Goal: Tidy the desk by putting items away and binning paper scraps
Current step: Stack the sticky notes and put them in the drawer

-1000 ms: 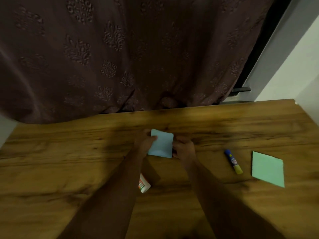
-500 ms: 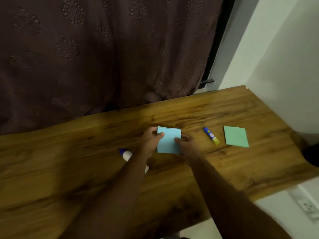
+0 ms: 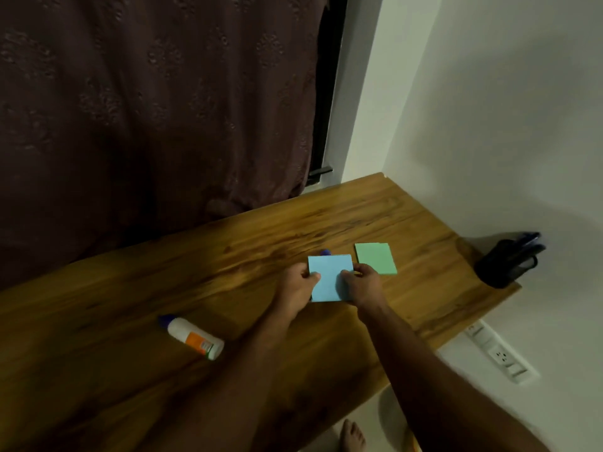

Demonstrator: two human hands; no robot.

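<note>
Blue paper pad (image 3: 330, 277): square, matte, flat stack; you pinch it between both hands above the worktop (image 3: 228, 262), now just beside the green pad instead of well short of it. Left hand (image 3: 298, 285): thumb on top, closed on the left edge. Right hand (image 3: 362, 285): fingers clamp the right edge. Green pad (image 3: 375, 258): flat, same shape. Glue bottle (image 3: 192, 337): white plastic, blue cap, lying on its side. Pen holder (image 3: 504, 264): dark mesh, far right, newly in view. Worktop: glossy grained wood.
</note>
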